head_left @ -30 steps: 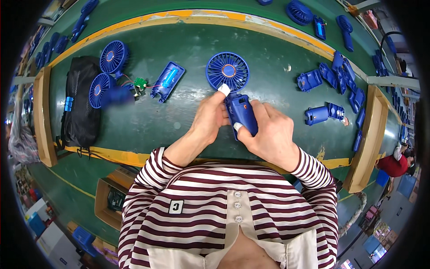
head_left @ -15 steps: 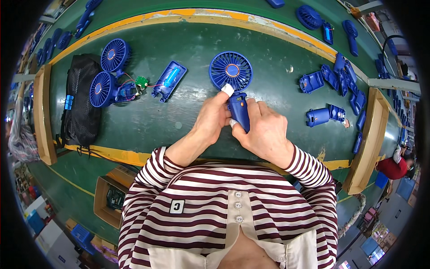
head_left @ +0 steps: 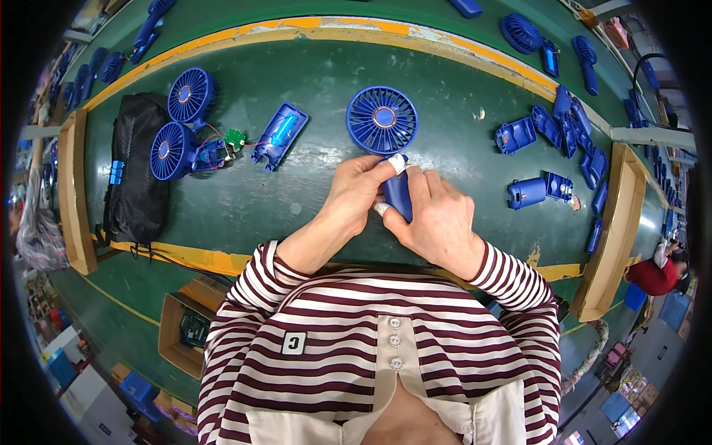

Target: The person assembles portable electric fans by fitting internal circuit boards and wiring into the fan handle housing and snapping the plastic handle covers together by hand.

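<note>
A blue handheld fan (head_left: 383,119) is held over the green workbench, its round grille pointing away from me and its handle toward me. My left hand (head_left: 354,190) grips the upper handle from the left, its white-wrapped thumb lying across the small display area and hiding it. From the right, my right hand (head_left: 439,216) is closed round the lower handle, its white-wrapped thumb near the handle's end. To the left lie an opened handle shell with a blue battery (head_left: 280,129), a green circuit board (head_left: 235,138) on thin wires and two fan heads (head_left: 171,150).
A black mesh bag (head_left: 138,170) lies at the left, beside a cardboard tray (head_left: 74,191). Several blue shell pieces (head_left: 550,130) are piled at the right, by another cardboard tray (head_left: 610,230). More fans (head_left: 521,33) lie beyond the yellow-edged ledge. A person in red stands far right.
My left thumb has shifted from the neck just below the grille down onto the handle's display area, covering it. The fan and my right hand stay nearly in place.
</note>
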Available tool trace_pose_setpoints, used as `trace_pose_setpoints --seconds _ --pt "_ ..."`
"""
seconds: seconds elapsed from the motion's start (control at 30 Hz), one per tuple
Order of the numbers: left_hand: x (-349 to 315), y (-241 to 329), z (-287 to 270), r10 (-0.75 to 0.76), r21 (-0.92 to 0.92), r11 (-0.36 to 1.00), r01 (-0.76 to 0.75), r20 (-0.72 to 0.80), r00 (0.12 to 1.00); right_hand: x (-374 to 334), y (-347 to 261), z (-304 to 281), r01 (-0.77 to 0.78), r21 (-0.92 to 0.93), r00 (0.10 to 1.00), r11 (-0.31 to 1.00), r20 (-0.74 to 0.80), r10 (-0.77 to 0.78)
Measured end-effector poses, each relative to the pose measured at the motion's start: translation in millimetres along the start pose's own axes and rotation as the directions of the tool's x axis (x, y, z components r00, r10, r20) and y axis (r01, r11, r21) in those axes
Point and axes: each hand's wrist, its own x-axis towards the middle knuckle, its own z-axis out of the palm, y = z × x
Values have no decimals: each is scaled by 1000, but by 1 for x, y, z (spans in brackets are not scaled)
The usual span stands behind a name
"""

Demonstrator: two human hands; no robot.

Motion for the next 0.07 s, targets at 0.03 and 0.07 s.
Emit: trace_pose_setpoints --seconds 0.03,0.07 --pt "-1 1 0 -19 -10 1000 19 0 1000 -1 1 -1 5 19 1000 1000 -3 -5" --pt "-1 2 0 -26 -18 1000 26 -2 1000 -2 1 -3 11 38 1000 999 -6 -11"
